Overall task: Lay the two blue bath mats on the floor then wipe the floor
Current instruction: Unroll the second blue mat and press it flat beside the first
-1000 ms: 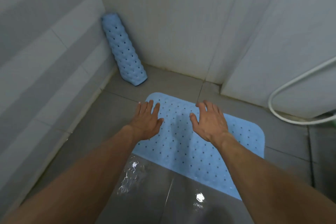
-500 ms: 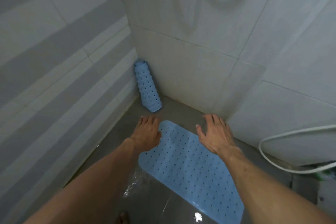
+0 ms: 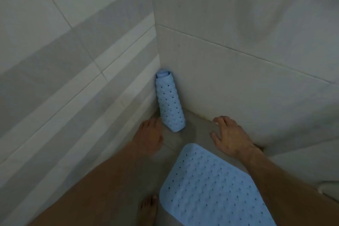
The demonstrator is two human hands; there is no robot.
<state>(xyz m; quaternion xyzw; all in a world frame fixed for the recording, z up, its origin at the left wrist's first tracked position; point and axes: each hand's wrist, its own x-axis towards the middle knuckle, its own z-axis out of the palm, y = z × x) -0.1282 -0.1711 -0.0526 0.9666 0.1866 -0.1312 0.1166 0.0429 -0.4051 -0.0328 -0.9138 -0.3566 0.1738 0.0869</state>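
Both hands are hovering spread and empty, the left hand (image 3: 148, 137) nearly touching the rolled mat (image 3: 169, 104) leaning in the corner, the right hand (image 3: 230, 136) just beyond the flat mat (image 3: 211, 189). The roll is risking toppling if nudged, and the floor (image 3: 194, 130) is looking possibly slippery

The flat mat (image 3: 211, 189) runs off the bottom edge, partly covered by the right forearm (image 3: 286, 180).

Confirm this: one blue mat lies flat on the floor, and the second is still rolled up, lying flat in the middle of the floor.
Wrong on one point. In the head view the rolled mat stands upright in the wall corner. The flat mat does lie on the floor.
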